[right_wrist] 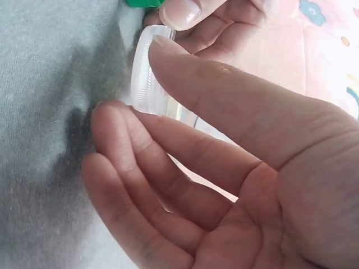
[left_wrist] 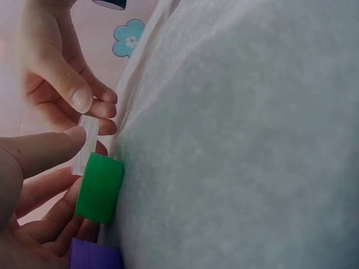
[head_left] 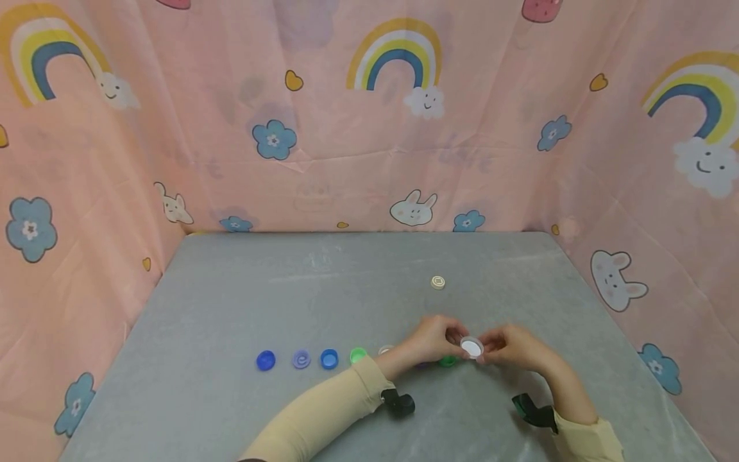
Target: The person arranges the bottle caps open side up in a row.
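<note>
Above the table, a clear, white-faced bottle cap (head_left: 472,347) is between the two hands. My left hand (head_left: 435,337) pinches it at one edge, thumb (left_wrist: 70,140) on the near side. At the opposite edge, my right hand (head_left: 514,346) has its thumb (right_wrist: 174,56) overlapping the rim and its fingers curled round below. A green bottle cap (left_wrist: 100,188) stands close under the left fingers, followed by a purple cap (left_wrist: 94,255). The head view shows the green one only partly, behind the left hand.
A row of caps runs leftward: a light green cap (head_left: 358,355), a blue cap (head_left: 329,359), a lavender cap (head_left: 301,359) and a dark blue cap (head_left: 265,360). A pale cap (head_left: 385,349) is half hidden by the left wrist. Farther back lies a cream disc (head_left: 438,282).
</note>
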A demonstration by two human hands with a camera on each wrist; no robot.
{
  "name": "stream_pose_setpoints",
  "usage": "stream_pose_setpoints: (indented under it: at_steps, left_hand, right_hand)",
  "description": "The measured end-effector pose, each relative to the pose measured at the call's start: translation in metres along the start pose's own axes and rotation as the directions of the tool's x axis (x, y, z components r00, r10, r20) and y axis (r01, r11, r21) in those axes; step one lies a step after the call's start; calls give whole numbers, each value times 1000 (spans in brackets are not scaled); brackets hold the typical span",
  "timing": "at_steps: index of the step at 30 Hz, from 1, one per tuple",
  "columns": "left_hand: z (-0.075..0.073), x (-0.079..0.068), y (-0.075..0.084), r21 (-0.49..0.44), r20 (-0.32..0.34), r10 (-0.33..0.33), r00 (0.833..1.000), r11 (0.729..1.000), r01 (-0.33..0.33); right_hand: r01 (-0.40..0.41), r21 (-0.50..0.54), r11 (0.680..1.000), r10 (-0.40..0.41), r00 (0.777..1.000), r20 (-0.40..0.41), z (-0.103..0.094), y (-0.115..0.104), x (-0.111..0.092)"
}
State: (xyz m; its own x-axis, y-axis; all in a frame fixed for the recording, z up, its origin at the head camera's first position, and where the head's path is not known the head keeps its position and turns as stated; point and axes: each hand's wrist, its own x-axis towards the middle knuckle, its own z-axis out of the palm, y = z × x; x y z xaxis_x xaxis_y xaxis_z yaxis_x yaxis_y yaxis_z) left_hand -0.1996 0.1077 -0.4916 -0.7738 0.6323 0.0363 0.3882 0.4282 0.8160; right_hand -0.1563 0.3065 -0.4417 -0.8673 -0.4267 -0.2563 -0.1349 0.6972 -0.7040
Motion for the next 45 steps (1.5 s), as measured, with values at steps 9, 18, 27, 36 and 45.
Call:
stream_pose_setpoints:
  at_steps: [9,18,27,36,45]
  left_hand:
    - [1,1,-2,67,39,22,999,997,-25]
    - [3,1,-2,111,52,18,998,993,-24]
    - [3,0,-4,113,56,23,998,993,-29]
    - [1,0,-1,75,74,25,997,997,-30]
    - [-9,8,-5,25,61,43,997,999,-44]
  right_hand:
    - [-33,20,999,33,999,39,-1,-1,0]
    - [-25,5,1000,25,999,45,-1,-1,-1]
    - [14,3,1000,-14,998,63,-2,-1,-2]
    - [14,11,1000,-14,998,58,-3,3,-1]
    - [38,-45,998,-40,999,-32,-9,5,17]
